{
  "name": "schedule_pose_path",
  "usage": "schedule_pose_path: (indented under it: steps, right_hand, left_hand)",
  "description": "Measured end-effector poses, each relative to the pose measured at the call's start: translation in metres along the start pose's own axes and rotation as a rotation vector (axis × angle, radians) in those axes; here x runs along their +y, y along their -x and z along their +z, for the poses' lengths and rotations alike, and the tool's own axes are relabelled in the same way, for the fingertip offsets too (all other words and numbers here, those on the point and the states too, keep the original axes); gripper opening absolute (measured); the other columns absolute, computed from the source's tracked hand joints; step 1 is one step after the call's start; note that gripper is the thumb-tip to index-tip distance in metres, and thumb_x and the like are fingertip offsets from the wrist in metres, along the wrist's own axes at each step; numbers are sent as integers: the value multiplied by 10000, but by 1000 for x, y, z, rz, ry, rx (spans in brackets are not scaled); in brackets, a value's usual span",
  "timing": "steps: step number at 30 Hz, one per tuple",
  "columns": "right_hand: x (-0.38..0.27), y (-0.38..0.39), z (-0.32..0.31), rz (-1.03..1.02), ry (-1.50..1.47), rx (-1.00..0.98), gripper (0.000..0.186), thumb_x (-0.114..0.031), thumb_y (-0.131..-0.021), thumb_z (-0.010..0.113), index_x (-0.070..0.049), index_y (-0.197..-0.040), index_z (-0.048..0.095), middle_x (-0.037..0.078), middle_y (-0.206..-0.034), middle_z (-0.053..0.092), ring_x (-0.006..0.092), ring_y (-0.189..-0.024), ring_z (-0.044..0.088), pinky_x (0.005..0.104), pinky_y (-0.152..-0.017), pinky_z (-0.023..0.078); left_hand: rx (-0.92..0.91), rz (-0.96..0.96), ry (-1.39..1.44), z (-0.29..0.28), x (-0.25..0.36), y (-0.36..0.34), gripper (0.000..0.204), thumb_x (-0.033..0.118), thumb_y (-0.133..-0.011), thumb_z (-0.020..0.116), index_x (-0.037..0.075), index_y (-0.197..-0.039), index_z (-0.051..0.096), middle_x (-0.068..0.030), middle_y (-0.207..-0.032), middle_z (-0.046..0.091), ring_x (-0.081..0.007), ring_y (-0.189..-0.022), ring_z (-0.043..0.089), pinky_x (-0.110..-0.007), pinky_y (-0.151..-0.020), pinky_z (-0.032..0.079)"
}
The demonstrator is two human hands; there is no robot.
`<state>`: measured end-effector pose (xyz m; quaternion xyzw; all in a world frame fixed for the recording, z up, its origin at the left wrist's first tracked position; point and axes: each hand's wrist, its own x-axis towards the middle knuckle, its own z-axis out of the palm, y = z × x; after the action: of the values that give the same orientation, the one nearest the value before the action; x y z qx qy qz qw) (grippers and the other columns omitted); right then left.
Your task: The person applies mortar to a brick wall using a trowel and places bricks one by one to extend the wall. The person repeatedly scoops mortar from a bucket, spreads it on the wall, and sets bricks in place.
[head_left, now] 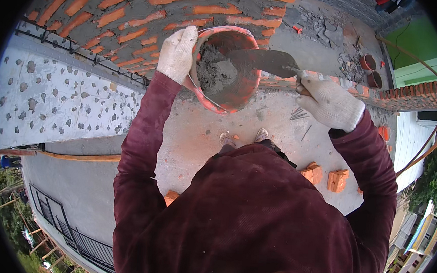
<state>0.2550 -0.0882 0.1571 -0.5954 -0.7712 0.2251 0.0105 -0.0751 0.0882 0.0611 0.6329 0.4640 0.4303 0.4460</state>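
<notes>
We are gripping the orange bucket [227, 68] rim with our left hand [177, 52], while our right hand [331, 103] is clamping the trowel [264, 61], blade lying sideways, pointing left into the mortar [214, 70].

Brick wall [136, 9] is closing off the space ahead of the mortar bucket [242, 87]. Trowel blade [264, 61] is lying across the bucket mouth, narrowing entry. Concrete floor [193, 135] below is lying open; loose bricks [327, 177] and nails [297, 114] are cluttering its right side.
</notes>
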Motion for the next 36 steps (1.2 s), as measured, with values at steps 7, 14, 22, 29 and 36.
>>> schedule_pose_path:
  steps: [7, 14, 22, 29, 36]
  right_hand:
    - [15, -81, 46, 302, -400, -482, 419, -347, -1006, 576, 39, -1160, 625, 102, -745, 635, 219, -558, 660, 378, -481, 560]
    - [8, -37, 50, 167, -784, -516, 404, -297, -911, 679, 55, -1108, 659, 72, -873, 652, 159, -715, 640, 324, -589, 516]
    - [18, 24, 1, 192, -1460, -557, 403, -164, -896, 688, 88, -1196, 596, 70, -750, 598, 130, -475, 562, 283, -364, 441]
    - [-17, 80, -131, 86, -1046, -172, 357, -175, -996, 582, 115, -1201, 612, 58, -761, 614, 94, -482, 552, 245, -397, 444]
    - [-6, 80, -230, -81, -1546, -62, 504, -214, -1000, 554, 241, -1195, 460, 164, -761, 618, 206, -434, 625, 283, -294, 516]
  left_hand:
    - [-36, 140, -164, 27, 40, 7, 455, 406, -1082, 540, -23, -1049, 689, -23, -934, 640, -103, -860, 552, -284, -785, 473]
    - [7, 117, -40, 54, 47, 23, 444, 382, -1093, 515, -25, -1018, 677, -9, -897, 623, -111, -838, 530, -287, -764, 458]
    - [-59, -87, 368, 51, 63, 15, 430, 399, -1098, 508, -3, -1117, 660, -28, -1005, 655, -119, -888, 580, -299, -798, 498]
    - [-236, -86, 686, 43, 146, -20, 400, 345, -1100, 505, 0, -1246, 646, -103, -1163, 695, -198, -1012, 679, -366, -887, 568]
    - [-225, -58, 823, 39, 207, -75, 407, 370, -1105, 485, 33, -1285, 624, -128, -1206, 664, -257, -1091, 658, -454, -945, 565]
